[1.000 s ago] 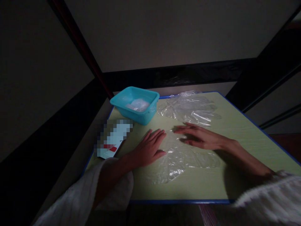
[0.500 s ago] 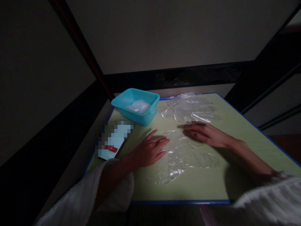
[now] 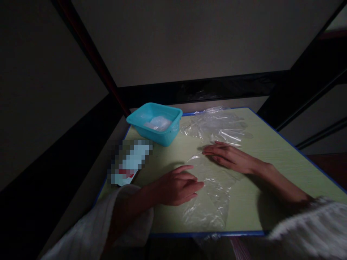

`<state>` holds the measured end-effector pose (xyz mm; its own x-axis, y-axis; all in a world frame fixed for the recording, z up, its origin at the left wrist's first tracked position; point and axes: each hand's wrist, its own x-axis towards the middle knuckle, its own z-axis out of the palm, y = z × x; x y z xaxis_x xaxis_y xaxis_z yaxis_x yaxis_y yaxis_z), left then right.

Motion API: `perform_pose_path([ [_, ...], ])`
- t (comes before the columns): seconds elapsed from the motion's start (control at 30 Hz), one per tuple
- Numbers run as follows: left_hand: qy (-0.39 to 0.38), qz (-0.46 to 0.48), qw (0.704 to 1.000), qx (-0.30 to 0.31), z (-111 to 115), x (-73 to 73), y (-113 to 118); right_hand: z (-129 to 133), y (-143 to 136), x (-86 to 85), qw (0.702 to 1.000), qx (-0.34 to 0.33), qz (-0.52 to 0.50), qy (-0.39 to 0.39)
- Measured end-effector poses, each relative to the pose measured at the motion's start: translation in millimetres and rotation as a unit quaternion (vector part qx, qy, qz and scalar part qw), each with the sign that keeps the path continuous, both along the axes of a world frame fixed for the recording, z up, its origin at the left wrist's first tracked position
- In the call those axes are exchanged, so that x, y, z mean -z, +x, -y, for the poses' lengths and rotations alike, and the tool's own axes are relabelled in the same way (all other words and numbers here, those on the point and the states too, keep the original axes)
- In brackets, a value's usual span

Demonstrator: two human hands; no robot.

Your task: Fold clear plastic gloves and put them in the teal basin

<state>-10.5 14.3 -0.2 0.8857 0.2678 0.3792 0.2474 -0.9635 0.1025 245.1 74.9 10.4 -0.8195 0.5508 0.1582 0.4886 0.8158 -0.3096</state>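
Observation:
A thin clear plastic sheet, which looks like a disposable glove [image 3: 206, 213], lies crumpled on the table between my hands, its near part reaching the front edge. My left hand [image 3: 179, 186] is palm down at its left side, fingers apart and slightly bent, fingertips over or touching the film. Stretched out flat, the fingers of my right hand [image 3: 227, 157] rest by the sheet's far edge; whether they press on it I cannot tell. Several more clear plastic gloves [image 3: 217, 126] lie spread behind my right hand.
A turquoise plastic basin [image 3: 173, 135] with whitish clear plastic [image 3: 159, 122] inside stands at the table's back left. In front of it lies a phone-like flat thing [image 3: 132, 162], blurred out. The pale table [image 3: 252, 213] has a blue edge, with a wall panel behind.
The near clear plastic has shifted toward me and changed shape, now reaching the front edge. My left hand moved nearer to me; my right hand moved slightly left.

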Motion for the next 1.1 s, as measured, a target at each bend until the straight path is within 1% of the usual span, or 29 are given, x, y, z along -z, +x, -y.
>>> perform_pose_path([
  [0.2,0.005,0.026,0.999,0.046,13,0.0,10,8,-14,1.9,0.999,-0.023,-0.003,-0.035],
  [0.33,0.007,0.020,0.997,0.073,25,-0.8,18,14,-26,1.7,0.997,-0.058,0.000,-0.058],
  [0.4,-0.003,0.022,0.997,0.078,25,-1.2,17,15,-29,0.6,0.995,-0.078,-0.003,-0.063],
  [0.47,-0.017,0.039,0.998,0.048,18,-1.5,12,15,-27,-2.4,0.995,-0.080,-0.019,-0.061],
  [0.5,-0.021,0.052,0.998,0.013,13,-1.6,8,14,-24,-4.6,0.995,-0.072,-0.031,-0.057],
  [0.57,-0.044,0.061,0.994,-0.085,-1,-1.2,-1,11,-15,-9.5,0.996,-0.049,-0.056,-0.049],
  [0.6,-0.052,0.061,0.989,-0.123,-8,-0.6,-5,9,-9,-11.8,0.996,-0.038,-0.062,-0.046],
  [0.67,-0.068,0.034,0.981,-0.179,-19,1.0,-12,5,2,-15.3,0.997,-0.018,-0.062,-0.039],
  [0.7,-0.073,0.019,0.978,-0.193,-23,2.0,-15,4,8,-16.3,0.998,-0.010,-0.058,-0.035],
  [0.77,-0.076,-0.011,0.976,-0.203,-27,3.5,-17,0,16,-16.8,0.998,0.008,-0.050,-0.031],
  [0.87,-0.067,-0.031,0.972,-0.221,-28,4.0,-18,-2,23,-15.4,0.998,0.030,-0.044,-0.025],
  [0.97,-0.058,-0.031,0.965,-0.252,-28,3.1,-18,-4,25,-13.7,0.999,0.036,-0.033,-0.024],
  [1.1,-0.049,-0.015,0.964,-0.262,-28,4.3,-19,-4,23,-9.9,0.998,0.051,-0.012,-0.022],
])
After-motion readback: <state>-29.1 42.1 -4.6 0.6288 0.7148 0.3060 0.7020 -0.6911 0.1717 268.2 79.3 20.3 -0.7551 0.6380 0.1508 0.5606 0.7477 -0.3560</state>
